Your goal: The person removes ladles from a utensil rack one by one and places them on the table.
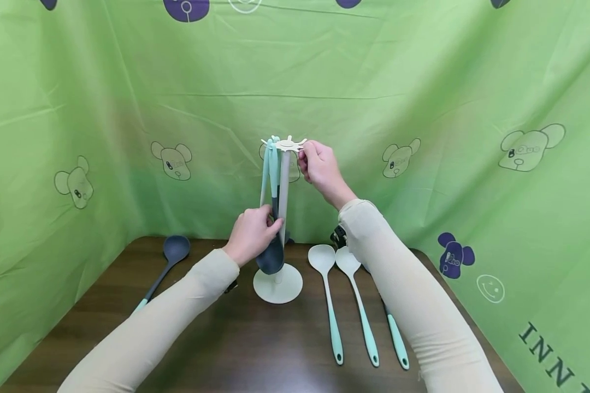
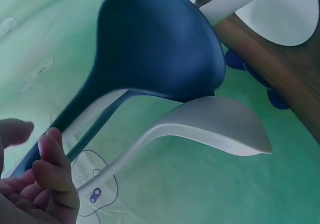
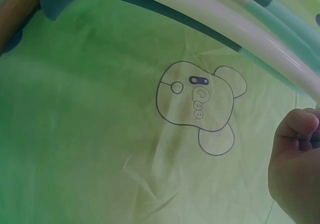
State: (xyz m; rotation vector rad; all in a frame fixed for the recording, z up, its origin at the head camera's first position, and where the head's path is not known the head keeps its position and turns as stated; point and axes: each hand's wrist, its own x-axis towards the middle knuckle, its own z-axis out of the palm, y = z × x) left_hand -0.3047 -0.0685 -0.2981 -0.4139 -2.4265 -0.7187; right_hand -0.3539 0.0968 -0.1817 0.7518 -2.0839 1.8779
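A white utensil stand [image 1: 278, 292] with a round base and a hooked top stands on the table. My right hand [image 1: 323, 168] pinches one of its top hooks from the right; in the right wrist view only part of that hand [image 3: 295, 166] shows. From the left side of the top hang several mint-handled utensils, among them a dark ladle [image 1: 271, 258] and a pale spoon [image 2: 220, 121]. My left hand [image 1: 252, 232] is at the dark ladle's handle, fingers loosely bent. In the left wrist view its thumb stands apart from the fingers, with the handle passing behind them.
A dark ladle [image 1: 176, 249] lies at the table's left, partly behind my left sleeve. Right of the stand lie two pale spoons [image 1: 322, 257] with mint handles and another mint-handled utensil [image 1: 397, 339], partly under my right sleeve. Green cloth [image 1: 216, 109] surrounds the wooden table [image 1: 255, 349].
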